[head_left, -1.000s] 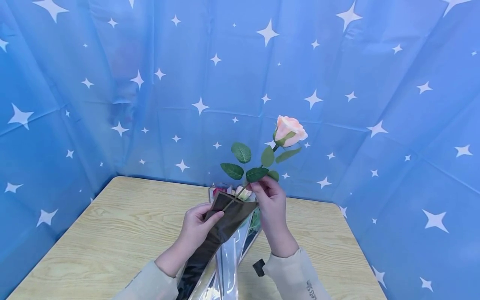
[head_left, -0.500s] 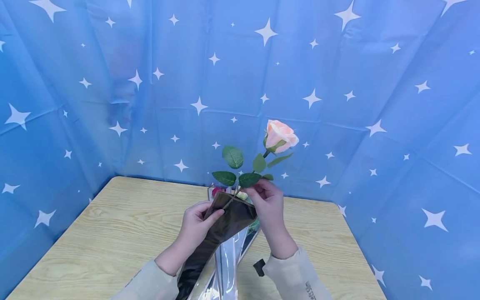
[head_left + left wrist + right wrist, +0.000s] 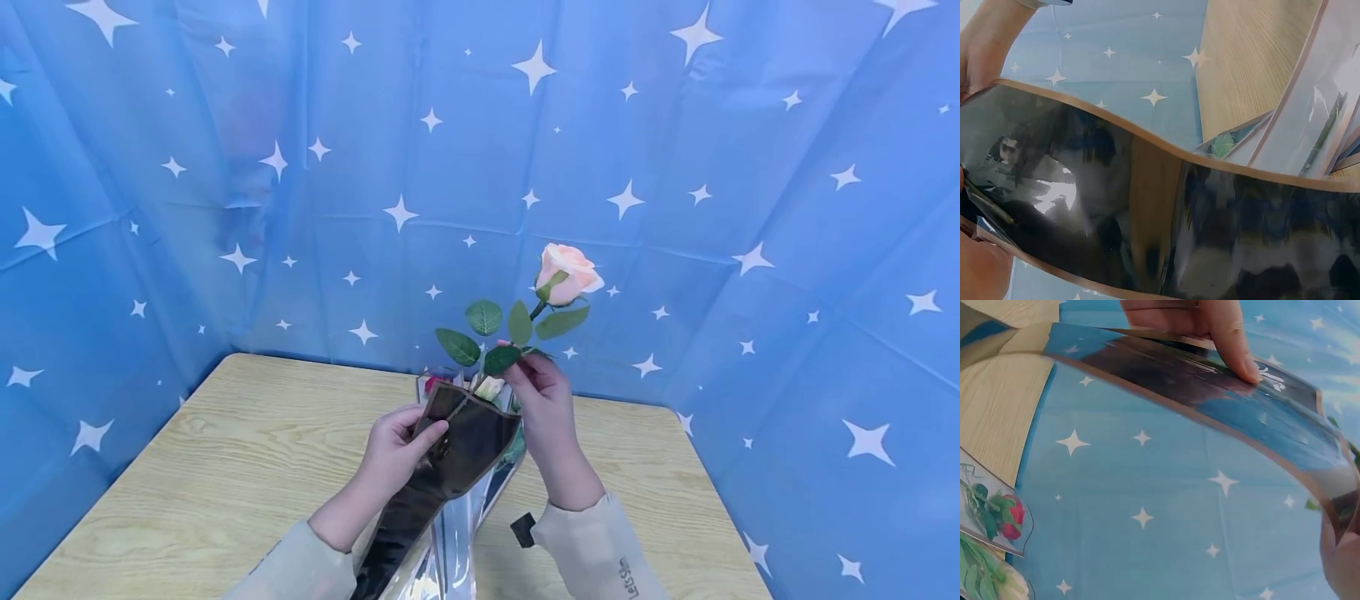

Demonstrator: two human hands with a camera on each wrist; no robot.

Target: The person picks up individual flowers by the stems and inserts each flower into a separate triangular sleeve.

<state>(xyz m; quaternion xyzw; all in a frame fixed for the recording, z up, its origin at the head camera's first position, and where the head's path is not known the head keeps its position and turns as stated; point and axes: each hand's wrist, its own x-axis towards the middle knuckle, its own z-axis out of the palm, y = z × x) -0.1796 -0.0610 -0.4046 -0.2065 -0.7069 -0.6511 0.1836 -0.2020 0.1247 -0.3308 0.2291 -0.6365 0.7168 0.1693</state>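
Note:
In the head view my left hand (image 3: pixel 401 442) grips the upper left edge of a black flower wrapping sleeve (image 3: pixel 472 450), thumb on its near face. My right hand (image 3: pixel 543 400) pinches the stem of a pale pink artificial rose (image 3: pixel 567 275) just below its leaves (image 3: pixel 483 317). The bloom leans up and right, and the lower stem reaches down into the sleeve's mouth. The left wrist view shows the sleeve's dark glossy face (image 3: pixel 1097 187) and brown border close up. From the right wrist, the left thumb (image 3: pixel 1238 350) presses the sleeve's rim.
Under the black sleeve, clear wrapped flowers (image 3: pixel 453 533) lie on the wooden table (image 3: pixel 285 442); a red rose (image 3: pixel 1015 515) and a cream rose (image 3: pixel 1010 581) show among them. A black piece (image 3: pixel 522 530) sits by the right cuff. A starry blue curtain (image 3: pixel 480 167) surrounds the table.
The rose has come down slightly and left, then turned a little. The sleeve's right side has spread outward to the right. My left hand has hardly moved.

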